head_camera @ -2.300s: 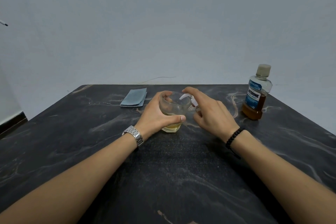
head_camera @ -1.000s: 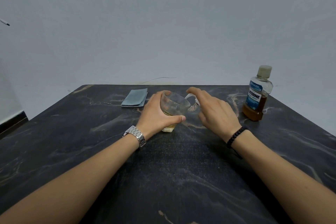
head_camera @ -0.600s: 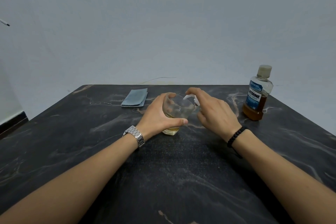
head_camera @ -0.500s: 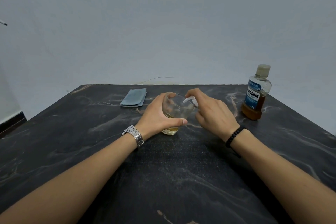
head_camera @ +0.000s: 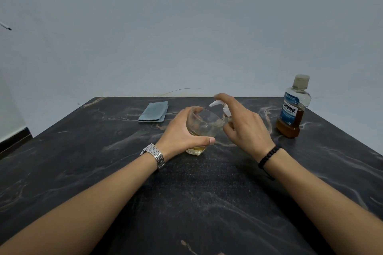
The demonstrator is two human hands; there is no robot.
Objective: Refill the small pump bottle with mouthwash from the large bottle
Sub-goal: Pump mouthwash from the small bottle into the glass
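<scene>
My left hand is wrapped around a clear glass holding a little yellowish liquid, and it tilts the glass toward the right on the dark table. Right beside the glass stands the small pump bottle; only its white pump head shows, and its body is hidden behind the glass and my fingers. My right hand curls around that bottle with the index finger arched over the pump head. The large mouthwash bottle, capped and partly filled with amber liquid, stands apart at the far right.
A folded blue-grey cloth lies at the back of the table, left of the glass. A pale wall rises just behind the table's far edge. The table's right edge runs close to the large bottle.
My right index finger has lifted and the white pump head stands higher than before. The glass stays tilted toward the pump in my left hand. The large bottle has not moved.
</scene>
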